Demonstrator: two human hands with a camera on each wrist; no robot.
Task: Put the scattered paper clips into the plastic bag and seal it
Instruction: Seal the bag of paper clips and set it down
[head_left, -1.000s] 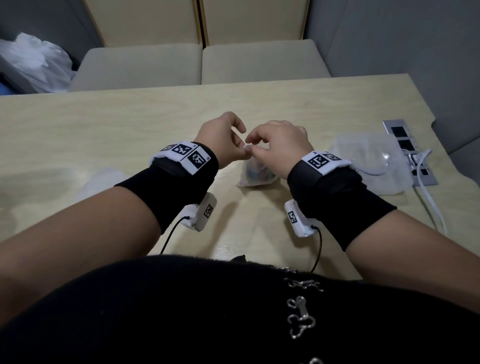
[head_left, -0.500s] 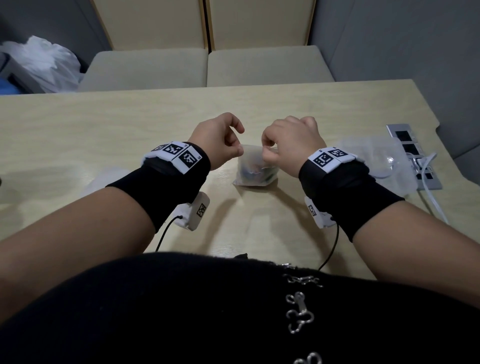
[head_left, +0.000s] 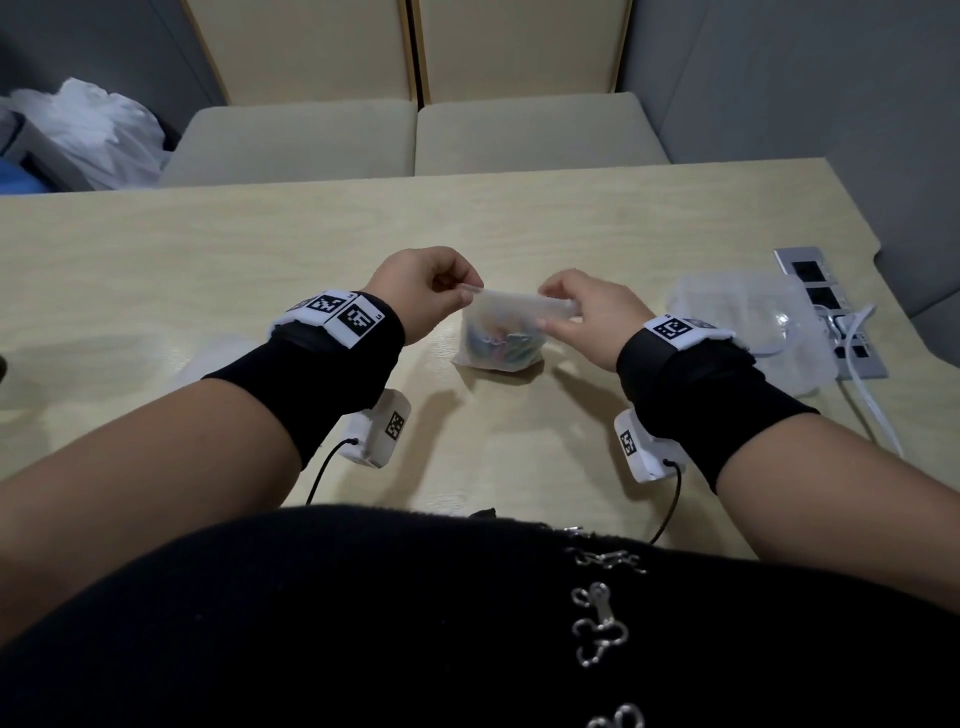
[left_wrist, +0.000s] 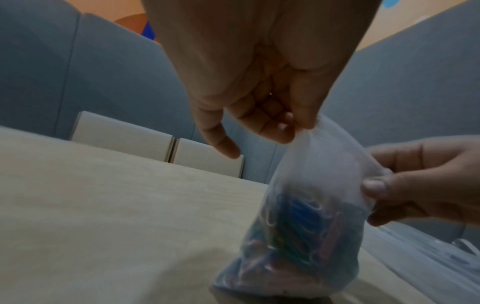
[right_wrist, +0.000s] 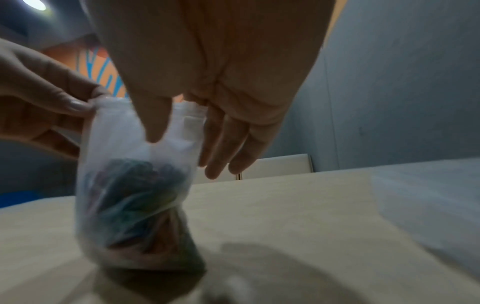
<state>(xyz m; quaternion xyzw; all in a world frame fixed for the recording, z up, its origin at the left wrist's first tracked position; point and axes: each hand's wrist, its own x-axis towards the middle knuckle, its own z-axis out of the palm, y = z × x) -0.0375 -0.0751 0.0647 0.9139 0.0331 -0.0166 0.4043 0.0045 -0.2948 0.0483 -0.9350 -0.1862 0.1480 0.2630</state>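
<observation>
A small clear plastic bag stands upright on the wooden table, its lower half filled with coloured paper clips. My left hand pinches the top left corner of the bag, and my right hand pinches the top right corner. The top edge is stretched flat between them. In the left wrist view the bag hangs below my left hand, the clips showing through. In the right wrist view my right hand's thumb lies on the front of the bag.
A larger clear bag lies flat to the right, beside a metal socket panel with white cables. A white plastic bag sits at far left. Two beige seats stand behind the table.
My hands have moved apart along the bag's top, from pinching together at its middle to holding its two corners. The bag now stands taller and stretched.
</observation>
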